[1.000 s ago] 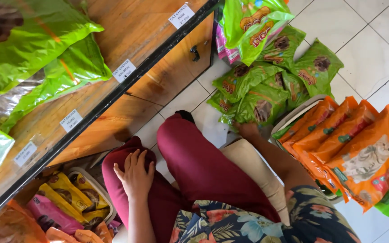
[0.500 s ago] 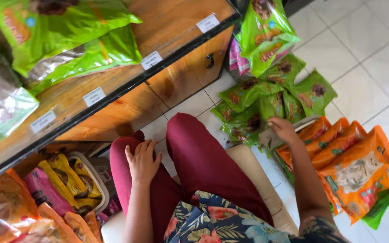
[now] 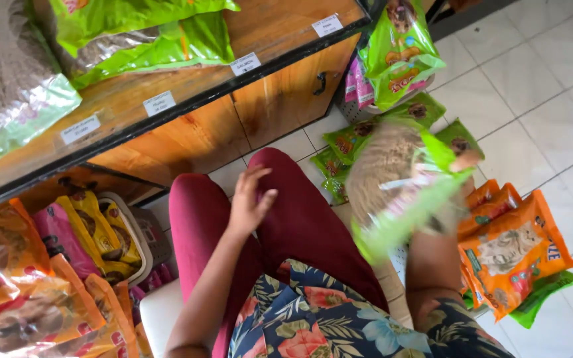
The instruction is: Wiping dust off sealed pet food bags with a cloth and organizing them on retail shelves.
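My right hand [image 3: 460, 174] grips a green-and-clear bag of brown pellets [image 3: 399, 182] and holds it up in front of me; the bag is blurred with motion. My left hand [image 3: 250, 199] hovers open above my knees in dark red trousers [image 3: 286, 219], fingers spread, holding nothing. Below the lifted bag, more green bags [image 3: 346, 142] lie on the tiled floor. Orange bags [image 3: 515, 248] are stacked to the right of my right arm.
A wooden shelf [image 3: 187, 93] with white price tags carries big green bags [image 3: 134, 33] at the top left. Under it stand a wooden cabinet door [image 3: 280, 99] and a basket [image 3: 137, 235] of yellow packs. Orange bags [image 3: 28, 298] crowd the lower left. White tiles [image 3: 532, 86] lie on the right.
My right hand took a green bag from the floor pile and raised it. My left hand lifted off my knee. The view shifted so the shelf sits higher.
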